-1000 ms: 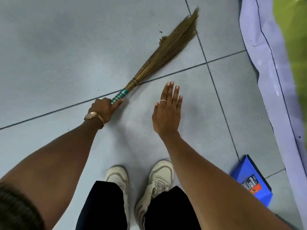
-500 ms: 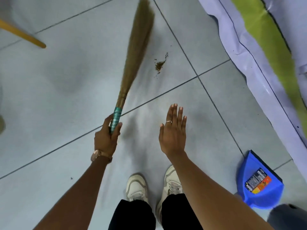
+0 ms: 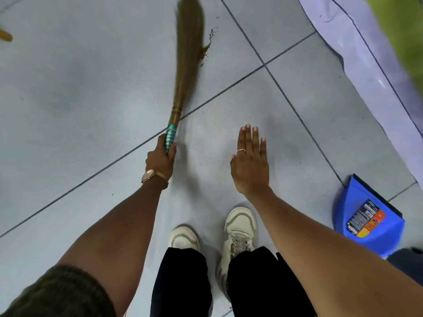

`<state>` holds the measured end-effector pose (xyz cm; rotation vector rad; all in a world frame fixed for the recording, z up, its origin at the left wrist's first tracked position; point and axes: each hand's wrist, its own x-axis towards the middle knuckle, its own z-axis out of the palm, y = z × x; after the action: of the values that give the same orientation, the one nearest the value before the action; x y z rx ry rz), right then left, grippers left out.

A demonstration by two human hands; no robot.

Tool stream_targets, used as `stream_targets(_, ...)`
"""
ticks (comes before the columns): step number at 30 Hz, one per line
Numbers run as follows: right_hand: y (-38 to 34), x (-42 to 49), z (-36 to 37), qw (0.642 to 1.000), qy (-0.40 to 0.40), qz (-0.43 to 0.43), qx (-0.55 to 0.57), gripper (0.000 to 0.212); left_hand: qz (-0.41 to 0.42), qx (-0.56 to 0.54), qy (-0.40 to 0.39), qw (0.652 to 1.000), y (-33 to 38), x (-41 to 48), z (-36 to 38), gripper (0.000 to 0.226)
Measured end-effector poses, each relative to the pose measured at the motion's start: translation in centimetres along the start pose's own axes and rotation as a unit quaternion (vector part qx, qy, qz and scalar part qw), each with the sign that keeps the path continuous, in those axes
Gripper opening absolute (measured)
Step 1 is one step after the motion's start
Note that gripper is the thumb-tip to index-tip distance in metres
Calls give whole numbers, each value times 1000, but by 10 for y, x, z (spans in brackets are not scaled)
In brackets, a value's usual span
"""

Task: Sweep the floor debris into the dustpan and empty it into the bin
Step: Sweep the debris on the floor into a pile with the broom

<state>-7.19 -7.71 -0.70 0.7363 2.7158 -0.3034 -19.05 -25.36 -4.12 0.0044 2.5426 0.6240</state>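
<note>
A brown straw broom [image 3: 186, 58] with a teal-wrapped handle points away from me over the grey tiled floor. My left hand [image 3: 161, 157] grips its handle; a watch sits on that wrist. A small pile of brown debris [image 3: 204, 52] lies against the right edge of the bristles, with finer specks trailing beyond it. My right hand [image 3: 250, 163] hovers flat, fingers straight and apart from the thumb, holding nothing. A blue dustpan [image 3: 366, 218] with a printed label lies on the floor at my right, away from both hands. No bin is recognisable.
My two white shoes [image 3: 239, 227] stand below my hands. A lavender sheet [image 3: 357, 49] with a green cloth over it lies along the right side. A yellowish wooden stick end [image 3: 5, 35] shows at the far left. A dark object [image 3: 407, 261] sits below the dustpan.
The broom swung left from pointing up-right, then came back right until its bristles meet the debris pile. My right hand stayed open and flat.
</note>
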Motion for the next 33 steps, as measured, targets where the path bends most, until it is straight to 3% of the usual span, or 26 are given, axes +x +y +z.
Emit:
stream_targets(7, 0, -7, -17, 1000, -9, 16, -2, 68, 57, 1, -20, 998, 14, -23, -32, 53)
stream_targets(11, -11, -10, -34, 1000, -6, 27, 14, 69, 159, 48, 26, 986, 30, -19, -85, 61)
stream_targets(14, -23, -3, -44, 999, -3, 34, 27, 70, 189, 85, 49, 977, 65, 14, -113, 61)
stream_targets(23, -44, 5, -74, 1000, 5, 26, 16, 68, 133, 228, -34, 964, 173, 55, -149, 58)
stream_targets(33, -60, -43, -155, 998, -21, 53, 14, 68, 60, 217, -94, 970, 128, -77, -173, 55)
